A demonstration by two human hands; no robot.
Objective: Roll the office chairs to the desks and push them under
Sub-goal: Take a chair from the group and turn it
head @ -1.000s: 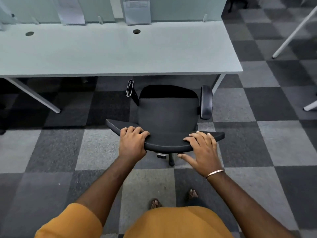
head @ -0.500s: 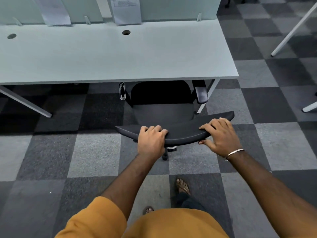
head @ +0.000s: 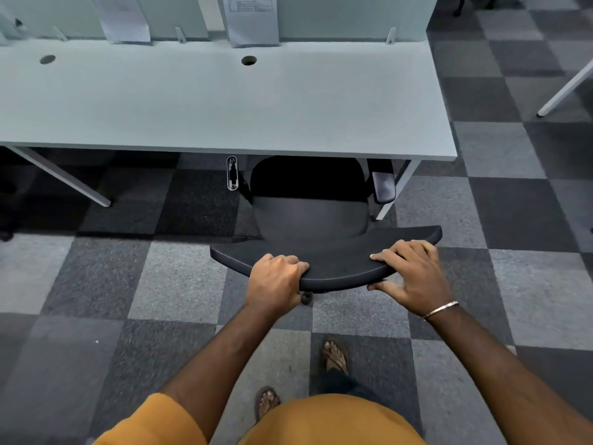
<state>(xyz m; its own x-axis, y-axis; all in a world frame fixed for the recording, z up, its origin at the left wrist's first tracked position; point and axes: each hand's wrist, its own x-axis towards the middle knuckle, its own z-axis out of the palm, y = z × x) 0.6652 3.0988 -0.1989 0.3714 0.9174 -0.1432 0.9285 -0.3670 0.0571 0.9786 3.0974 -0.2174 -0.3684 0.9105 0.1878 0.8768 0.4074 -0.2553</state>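
Two hands are on the backrest (head: 324,258) of the black office chair (head: 309,216). Your left hand (head: 276,281) curls its fingers over the top edge near the middle, and your right hand (head: 414,277) holds the right end with fingers laid on top and the thumb hooked underneath. Neither grip is loose or spread wide.

The chair faces the white counter (head: 224,101). The front of its seat is already in shadow beneath the counter's edge, while the rear of the seat and the backrest stand clear of it. The right armrest (head: 383,186) sits just beside the slanted counter leg (head: 398,191), and the left arm bracket (head: 232,173) is just under the edge.

To finish this step well, you likely want an even push from both hands, straight ahead. The right armrest looks like the place that could catch, so steer slightly left if it meets the leg. Ease off as the backrest nears the counter edge.

As for containers, none shows. The counter top carries only two round cable holes (head: 249,60) and papers (head: 252,19) hanging on the divider panel (head: 349,14) behind.
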